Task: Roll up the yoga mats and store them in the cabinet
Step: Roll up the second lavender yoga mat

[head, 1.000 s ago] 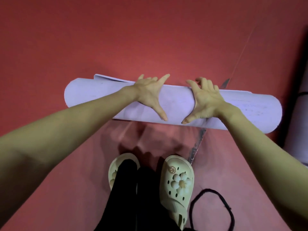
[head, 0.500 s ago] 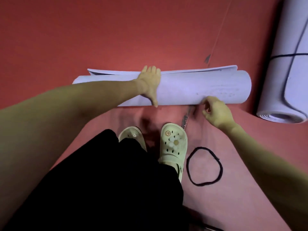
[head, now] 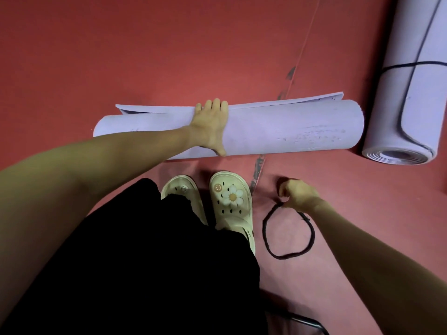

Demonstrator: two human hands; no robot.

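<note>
A rolled lilac yoga mat (head: 278, 131) lies across the red floor in front of my feet, its loose end sticking out along the far side. My left hand (head: 210, 126) presses down on top of the roll near its middle, fingers draped over the far side and thumb toward me. My right hand (head: 296, 193) is low on the floor to the right of my shoes and pinches the near top of a black elastic loop (head: 287, 234) that lies there.
A second rolled lilac mat (head: 408, 97), bound with a black band, lies at the right with its open end facing me. My cream clogs (head: 229, 201) stand just behind the roll. A scuffed seam (head: 258, 165) runs across the red floor.
My right hand left the mat, dropped toward me and took hold of the black loop. My left hand stays on the roll, which now sits a little further right.
</note>
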